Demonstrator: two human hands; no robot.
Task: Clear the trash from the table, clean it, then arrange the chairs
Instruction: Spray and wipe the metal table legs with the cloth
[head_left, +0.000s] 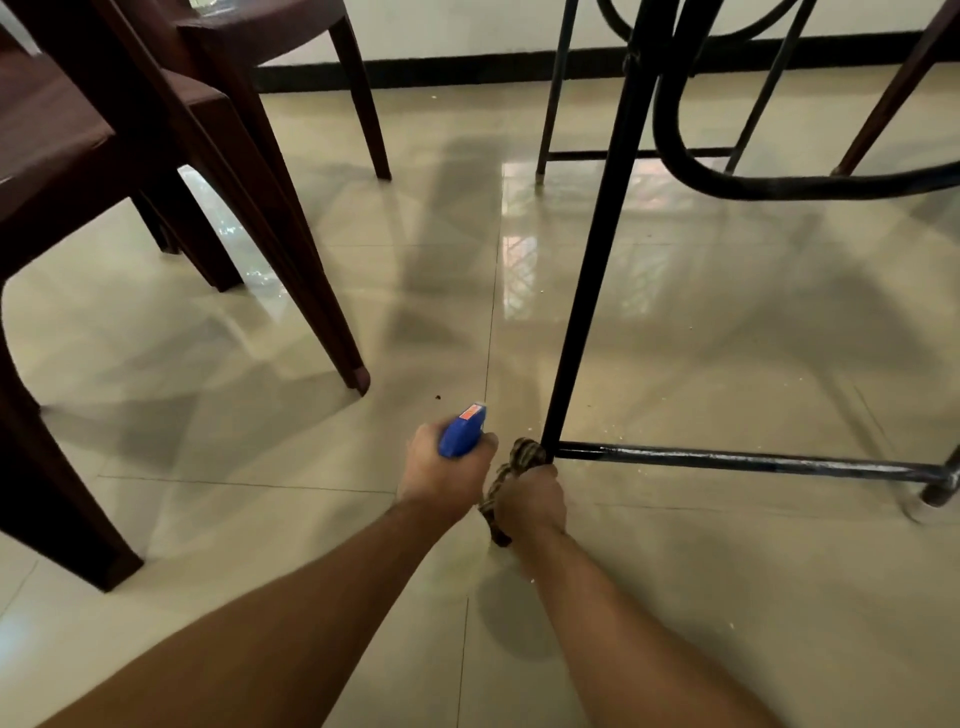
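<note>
My left hand grips a blue spray bottle head with an orange label, low above the floor. Right beside it, my right hand holds a crumpled brown patterned cloth against the foot of a black metal table leg, where the leg meets a low crossbar. The bottle's body is hidden under my left hand. Dark brown plastic chairs stand at the left, their legs on the tiles.
The glossy beige tile floor carries small crumbs around the table leg. A curved black metal frame hangs at upper right, with more thin legs behind. A white wall with a dark skirting runs along the back.
</note>
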